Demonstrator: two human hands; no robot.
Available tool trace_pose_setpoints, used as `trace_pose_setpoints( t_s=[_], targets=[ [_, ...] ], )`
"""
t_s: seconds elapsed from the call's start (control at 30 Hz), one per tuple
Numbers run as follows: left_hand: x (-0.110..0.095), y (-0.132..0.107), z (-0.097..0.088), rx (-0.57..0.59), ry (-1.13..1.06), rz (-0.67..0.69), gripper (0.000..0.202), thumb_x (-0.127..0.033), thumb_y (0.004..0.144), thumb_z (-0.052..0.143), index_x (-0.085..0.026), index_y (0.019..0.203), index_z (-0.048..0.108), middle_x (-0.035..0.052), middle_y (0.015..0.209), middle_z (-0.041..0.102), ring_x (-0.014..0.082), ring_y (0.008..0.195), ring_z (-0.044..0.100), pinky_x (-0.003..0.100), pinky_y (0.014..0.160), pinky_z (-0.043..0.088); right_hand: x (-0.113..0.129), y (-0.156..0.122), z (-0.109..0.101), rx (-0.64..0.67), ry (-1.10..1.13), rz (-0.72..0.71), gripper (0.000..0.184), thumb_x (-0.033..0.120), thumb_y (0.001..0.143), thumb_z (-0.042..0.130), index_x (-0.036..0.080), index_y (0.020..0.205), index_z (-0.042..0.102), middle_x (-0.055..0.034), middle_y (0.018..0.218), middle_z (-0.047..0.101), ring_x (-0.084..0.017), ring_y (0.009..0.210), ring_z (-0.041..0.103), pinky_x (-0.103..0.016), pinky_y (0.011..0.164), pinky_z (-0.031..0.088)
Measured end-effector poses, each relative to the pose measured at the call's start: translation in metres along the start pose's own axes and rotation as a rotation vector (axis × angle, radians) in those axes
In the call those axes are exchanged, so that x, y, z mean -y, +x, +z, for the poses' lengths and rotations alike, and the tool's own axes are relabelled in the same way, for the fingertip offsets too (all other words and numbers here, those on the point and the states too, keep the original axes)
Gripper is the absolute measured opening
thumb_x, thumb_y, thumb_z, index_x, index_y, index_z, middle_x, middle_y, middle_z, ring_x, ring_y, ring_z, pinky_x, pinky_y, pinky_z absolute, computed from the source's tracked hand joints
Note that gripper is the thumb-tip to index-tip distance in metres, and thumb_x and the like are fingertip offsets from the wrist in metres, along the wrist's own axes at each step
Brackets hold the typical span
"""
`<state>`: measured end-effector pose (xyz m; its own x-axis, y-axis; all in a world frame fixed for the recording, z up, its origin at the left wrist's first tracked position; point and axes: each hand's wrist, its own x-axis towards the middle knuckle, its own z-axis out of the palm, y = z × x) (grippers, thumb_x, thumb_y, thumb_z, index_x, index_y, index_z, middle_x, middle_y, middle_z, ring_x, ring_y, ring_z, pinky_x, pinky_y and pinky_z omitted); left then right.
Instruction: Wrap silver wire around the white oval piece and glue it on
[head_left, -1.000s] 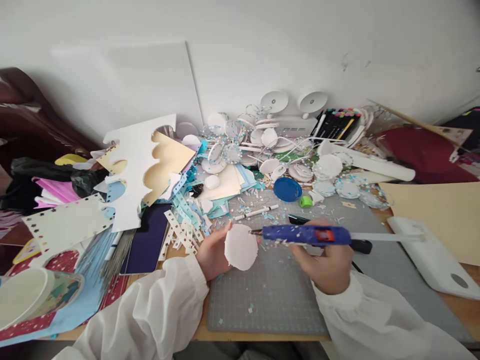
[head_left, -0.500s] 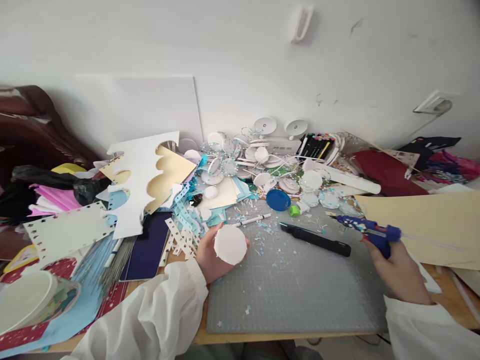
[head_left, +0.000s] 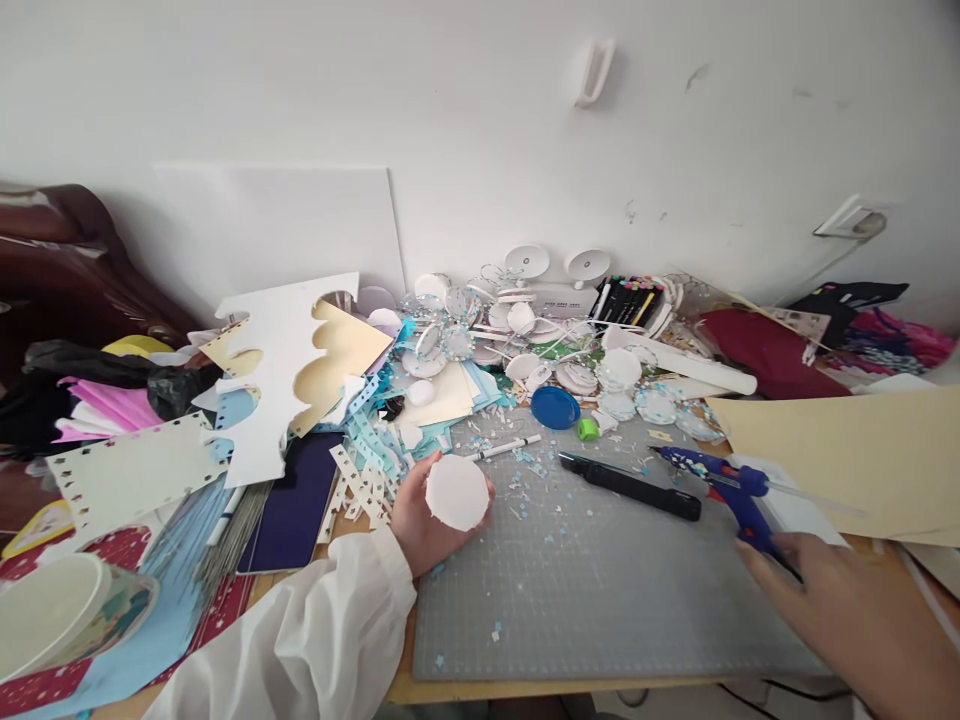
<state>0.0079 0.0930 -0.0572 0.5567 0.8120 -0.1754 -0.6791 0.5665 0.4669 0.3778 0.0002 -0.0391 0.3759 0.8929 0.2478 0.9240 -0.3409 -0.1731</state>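
Note:
A round white disc [head_left: 457, 492] with a slightly uneven edge faces up in my left hand [head_left: 424, 530], whose fingers curl around its sides. The hand is over the left part of a grey cutting mat [head_left: 600, 600]. A blue hot glue gun [head_left: 720, 475] with a clear glue stick out of its back rests at the mat's right side, nozzle pointing left. My right hand [head_left: 847, 600] is just below its handle, thumb and fingers apart, holding nothing that I can see. A black cutter-like tool [head_left: 630, 487] lies between the hands.
A white pen [head_left: 506, 447], a blue lid [head_left: 555, 408] and a green tape roll [head_left: 587, 429] are near the mat's back edge. White discs and beaded wire pile up behind. Paper strips and cut sheets crowd the left; a plastic tub [head_left: 60, 610] stands front left. Cream card [head_left: 855, 460] lies right.
My right hand has lowered the glue gun, let go of its handle and drawn back toward the lower right. My left hand with the white disc has hardly moved; the view has tilted slightly.

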Motion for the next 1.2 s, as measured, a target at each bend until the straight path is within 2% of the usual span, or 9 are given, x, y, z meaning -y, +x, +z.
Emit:
trace_pose_setpoints(
  t_s=[0.1, 0.27, 0.33, 0.47, 0.6, 0.87, 1.03, 1.1, 1.2],
  targets=[
    [0.000, 0.000, 0.000, 0.002, -0.002, -0.015, 0.042, -0.049, 0.083, 0.051, -0.011, 0.078, 0.067, 0.0132, 0.078, 0.067, 0.0203, 0.068, 0.058, 0.029, 0.060, 0.043, 0.044, -0.008, -0.010, 0.201, 0.293, -0.135, 0.020, 0.043, 0.084, 0.055, 0.027, 0.089, 0.065, -0.0108, 0.087, 0.071, -0.026, 0.067, 0.066, -0.039, 0.064, 0.051],
    [-0.002, -0.002, 0.006, 0.015, 0.020, -0.019, 0.045, -0.051, 0.083, 0.051, -0.009, 0.077, 0.068, 0.0132, 0.076, 0.065, 0.0205, 0.069, 0.059, 0.028, 0.060, 0.042, 0.138, 0.021, 0.012, 0.124, 0.537, -0.564, 0.021, 0.032, 0.093, 0.046, 0.024, 0.109, 0.058, -0.0097, 0.106, 0.063, -0.025, 0.097, 0.061, -0.039, 0.084, 0.050],
    [-0.003, -0.002, 0.009, 0.023, 0.032, -0.025, 0.047, -0.052, 0.081, 0.051, -0.009, 0.078, 0.069, 0.0135, 0.077, 0.065, 0.0211, 0.069, 0.059, 0.027, 0.060, 0.042, 0.166, 0.041, 0.029, 0.087, 0.560, -0.652, 0.028, 0.030, 0.093, 0.048, 0.022, 0.120, 0.053, -0.0127, 0.118, 0.058, -0.028, 0.113, 0.054, -0.043, 0.094, 0.045],
    [-0.006, -0.003, 0.013, 0.041, 0.061, -0.010, 0.052, -0.056, 0.080, 0.051, -0.007, 0.079, 0.070, 0.0142, 0.075, 0.065, 0.0214, 0.065, 0.058, 0.028, 0.059, 0.041, 0.195, 0.069, 0.056, 0.143, 0.618, -0.752, 0.031, 0.035, 0.092, 0.052, 0.022, 0.121, 0.055, -0.0143, 0.120, 0.059, -0.031, 0.115, 0.052, -0.049, 0.096, 0.042],
    [-0.008, -0.002, 0.015, 0.024, 0.071, -0.029, 0.055, -0.057, 0.081, 0.049, -0.006, 0.078, 0.070, 0.0144, 0.072, 0.064, 0.0207, 0.064, 0.058, 0.028, 0.060, 0.041, 0.198, 0.081, 0.067, 0.252, 0.704, -0.808, 0.020, 0.036, 0.094, 0.050, 0.024, 0.094, 0.065, -0.0066, 0.095, 0.069, -0.024, 0.095, 0.062, -0.036, 0.085, 0.048],
    [-0.008, 0.001, 0.009, 0.027, 0.081, -0.021, 0.058, -0.058, 0.081, 0.049, -0.004, 0.082, 0.070, 0.0148, 0.075, 0.065, 0.0203, 0.066, 0.059, 0.028, 0.063, 0.043, 0.199, 0.093, 0.067, 0.191, 0.902, -0.618, 0.033, 0.037, 0.096, 0.041, 0.020, 0.081, 0.065, -0.0058, 0.085, 0.070, -0.020, 0.086, 0.064, -0.030, 0.078, 0.047],
    [-0.008, 0.000, 0.008, 0.034, 0.101, -0.024, 0.061, -0.060, 0.080, 0.051, -0.002, 0.085, 0.070, 0.0188, 0.090, 0.066, 0.0226, 0.076, 0.061, 0.029, 0.069, 0.046, 0.210, 0.099, 0.042, 0.131, 0.969, -0.464, 0.034, 0.039, 0.094, 0.042, 0.018, 0.078, 0.064, 0.0014, 0.058, 0.054, -0.014, 0.056, 0.051, -0.026, 0.058, 0.039],
    [-0.007, 0.000, 0.008, 0.053, 0.104, -0.040, 0.063, -0.061, 0.079, 0.052, -0.002, 0.087, 0.070, 0.0201, 0.092, 0.066, 0.0234, 0.078, 0.062, 0.030, 0.072, 0.047, 0.212, 0.098, 0.027, 0.185, 1.001, -0.387, 0.033, 0.040, 0.092, 0.045, 0.019, 0.074, 0.063, 0.0035, 0.053, 0.046, -0.012, 0.051, 0.044, -0.026, 0.053, 0.035],
    [-0.007, -0.001, 0.008, 0.050, 0.096, -0.048, 0.062, -0.061, 0.079, 0.052, -0.002, 0.088, 0.069, 0.0205, 0.094, 0.067, 0.0236, 0.079, 0.063, 0.030, 0.074, 0.047, 0.212, 0.091, 0.005, 0.453, 1.198, -0.221, 0.026, 0.037, 0.087, 0.053, 0.019, 0.069, 0.058, 0.0060, 0.052, 0.038, -0.010, 0.049, 0.036, -0.025, 0.053, 0.035]
  ],
)
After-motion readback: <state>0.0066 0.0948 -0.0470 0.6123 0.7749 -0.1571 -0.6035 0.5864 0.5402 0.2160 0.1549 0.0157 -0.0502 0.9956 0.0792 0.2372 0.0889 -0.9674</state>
